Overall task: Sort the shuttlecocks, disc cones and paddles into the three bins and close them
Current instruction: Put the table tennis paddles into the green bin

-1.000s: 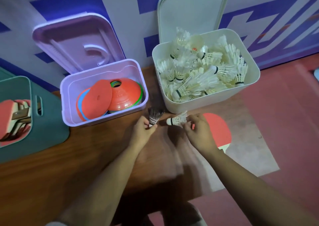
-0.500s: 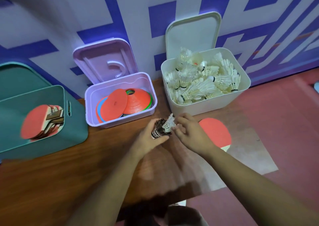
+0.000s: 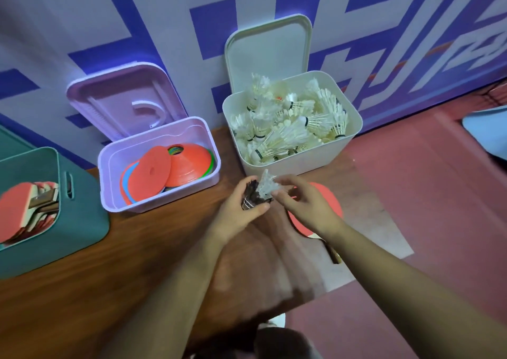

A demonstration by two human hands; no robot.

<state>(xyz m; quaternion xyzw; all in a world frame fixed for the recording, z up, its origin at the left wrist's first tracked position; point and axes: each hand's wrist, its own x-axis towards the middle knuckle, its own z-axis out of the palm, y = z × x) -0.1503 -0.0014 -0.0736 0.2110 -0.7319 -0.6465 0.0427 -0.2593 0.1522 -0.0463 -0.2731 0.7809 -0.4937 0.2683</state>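
Observation:
My left hand [image 3: 238, 213] grips a dark-feathered shuttlecock [image 3: 251, 199] just in front of the white bin [image 3: 301, 163], which is piled with white shuttlecocks. My right hand [image 3: 304, 206] pinches a white shuttlecock [image 3: 267, 185] pushed into the dark one's feathers. A red paddle [image 3: 329, 202] lies on the table under my right hand, its handle toward me. The lilac bin [image 3: 159, 202] holds orange disc cones [image 3: 170, 168]. The teal bin [image 3: 79, 221] at the left holds several red paddles [image 3: 24, 210]. All three lids stand open.
The bins stand along a blue and white patterned wall. The wooden table [image 3: 123, 262] ends just right of the paddle, with red floor [image 3: 425, 194] beyond. A pale blue object [image 3: 488, 128] sits at the right edge of the frame.
My hands came together: the white shuttlecock, held apart from the dark one a second ago, is now nested in it. The camera view shifted so the teal bin shows more.

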